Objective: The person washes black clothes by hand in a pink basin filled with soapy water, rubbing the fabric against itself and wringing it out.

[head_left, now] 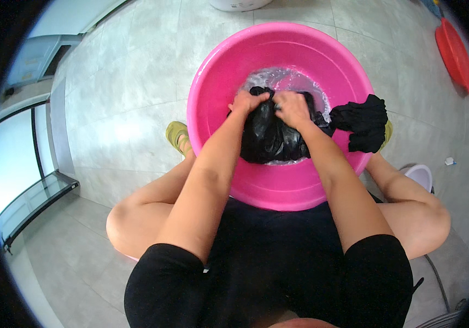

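Black cloth (pixel 273 139), soaked and glossy, is gripped at its upper folds by the L fingers (pixel 256 100) in a pink basin (pixel 194 104); more fabric is held just beside, under the curled R fingers (pixel 283 98), whose tips are hidden in the folds. Its bulk is spread directly under the fingers and from there toward the wearer's body (pixel 281 257). Frothy water (pixel 303 82) is visible just beyond the fingers. A second black cloth (pixel 367 126) is draped over the basin's edge, R of the R fingers, untouched by them.

Handling, est.: the fabric is judged thin, soft & limp, not fragile, but made heavy by water taken up; a slippery feel is to be expected, esp. if soap is present, which can't be confirmed. No stiffness is to be counted on, so loose parts would prob. be left sagging if only one edge were pinched. Best hold, approx.: thick folds taken by all fingers, L & R set apart, w/ the bulk nearest the body gathered in before any lift; a thin pinch at the top would prob. be lost once weight is put on it.
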A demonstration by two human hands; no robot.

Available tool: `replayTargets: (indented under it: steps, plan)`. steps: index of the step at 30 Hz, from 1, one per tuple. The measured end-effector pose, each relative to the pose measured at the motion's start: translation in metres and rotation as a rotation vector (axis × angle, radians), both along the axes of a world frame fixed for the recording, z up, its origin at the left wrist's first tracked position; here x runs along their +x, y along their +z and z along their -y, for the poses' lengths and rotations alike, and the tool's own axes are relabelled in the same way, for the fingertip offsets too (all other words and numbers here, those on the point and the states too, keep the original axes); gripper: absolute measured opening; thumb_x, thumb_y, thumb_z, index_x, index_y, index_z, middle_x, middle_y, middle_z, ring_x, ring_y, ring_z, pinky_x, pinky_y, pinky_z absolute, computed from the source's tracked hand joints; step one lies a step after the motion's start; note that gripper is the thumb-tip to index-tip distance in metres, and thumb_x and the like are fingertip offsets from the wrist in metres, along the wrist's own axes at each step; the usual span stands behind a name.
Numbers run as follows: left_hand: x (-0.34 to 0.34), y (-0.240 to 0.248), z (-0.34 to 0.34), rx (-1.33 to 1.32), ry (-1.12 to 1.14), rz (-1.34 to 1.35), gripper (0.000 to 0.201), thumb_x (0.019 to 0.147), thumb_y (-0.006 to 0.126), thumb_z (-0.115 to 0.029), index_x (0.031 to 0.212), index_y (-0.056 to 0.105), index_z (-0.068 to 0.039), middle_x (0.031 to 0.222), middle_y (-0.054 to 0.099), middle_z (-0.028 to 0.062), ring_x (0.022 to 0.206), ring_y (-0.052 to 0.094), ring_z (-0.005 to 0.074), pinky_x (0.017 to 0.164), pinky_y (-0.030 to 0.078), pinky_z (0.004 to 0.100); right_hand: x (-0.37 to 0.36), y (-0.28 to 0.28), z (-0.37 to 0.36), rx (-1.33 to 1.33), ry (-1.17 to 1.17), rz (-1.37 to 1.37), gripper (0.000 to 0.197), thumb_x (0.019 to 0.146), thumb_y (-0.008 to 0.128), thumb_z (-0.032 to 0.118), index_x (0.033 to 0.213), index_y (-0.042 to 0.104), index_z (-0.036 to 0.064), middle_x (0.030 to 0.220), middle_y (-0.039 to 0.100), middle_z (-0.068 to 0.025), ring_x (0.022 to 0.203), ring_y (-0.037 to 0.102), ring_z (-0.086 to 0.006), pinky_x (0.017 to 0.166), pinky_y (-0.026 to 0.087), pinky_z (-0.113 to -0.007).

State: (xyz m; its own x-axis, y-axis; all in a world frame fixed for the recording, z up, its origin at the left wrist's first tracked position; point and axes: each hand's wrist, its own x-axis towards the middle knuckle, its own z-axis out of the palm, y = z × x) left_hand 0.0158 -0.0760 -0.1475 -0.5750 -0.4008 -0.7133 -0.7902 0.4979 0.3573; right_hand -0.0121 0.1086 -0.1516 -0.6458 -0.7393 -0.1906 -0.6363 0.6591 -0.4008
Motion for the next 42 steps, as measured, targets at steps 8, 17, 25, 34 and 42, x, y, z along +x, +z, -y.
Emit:
replayTargets:
  steps: [8,17,25,34,42]
  plan:
    - [0.017,0.017,-0.026,1.279,1.042,-0.358,0.048,0.084,0.054,-0.043,0.107,0.059,-0.002,0.104,0.062,0.0175,0.096,0.059,0.0313,0.089,0.045,0.0462,0.001,0.025,0.010,-0.502,-0.595,0.262,0.036,0.071,0.063,0.028,0.093,0.062,0.0004,0.100,0.058,-0.0177,0.094,0.057,-0.0327,0.081,0.045,-0.040]
    - [0.010,-0.022,-0.033,2.152,0.535,-0.943,0.043,0.088,0.049,-0.041,0.116,0.048,-0.008,0.111,0.054,0.0121,0.101,0.053,0.0270,0.091,0.042,0.0360,0.054,0.130,0.067,-0.713,-0.398,-0.073,0.024,0.072,0.069,0.030,0.075,0.057,0.0092,0.079,0.061,-0.0077,0.083,0.057,-0.0283,0.070,0.043,-0.041]
    - [0.004,0.055,-0.073,1.144,0.868,-0.693,0.031,0.089,0.051,-0.026,0.108,0.054,-0.001,0.101,0.058,0.0083,0.093,0.054,0.0173,0.082,0.043,0.0291,0.051,0.156,0.049,-0.801,-0.487,-0.056,0.031,0.073,0.068,0.038,0.095,0.064,0.0173,0.085,0.055,-0.0067,0.076,0.060,-0.0284,0.066,0.048,-0.039]
    - [-0.004,0.102,-0.078,1.175,0.712,-0.705,0.026,0.087,0.051,-0.034,0.085,0.059,-0.009,0.074,0.053,0.0023,0.070,0.052,0.0172,0.065,0.043,0.0300,-0.004,0.134,0.034,-0.817,-0.755,-0.169,0.034,0.086,0.052,0.028,0.063,0.055,0.0026,0.064,0.054,-0.0204,0.062,0.055,-0.0386,0.056,0.042,-0.045]
    - [-0.011,0.127,-0.079,1.119,0.849,-0.432,0.033,0.088,0.054,-0.034,0.094,0.061,-0.003,0.079,0.062,0.0092,0.072,0.060,0.0211,0.068,0.050,0.0308,-0.028,0.101,0.019,-0.786,-0.832,-0.042,0.042,0.091,0.040,0.035,0.071,0.058,0.0030,0.068,0.056,-0.0208,0.067,0.055,-0.0425,0.058,0.041,-0.050]
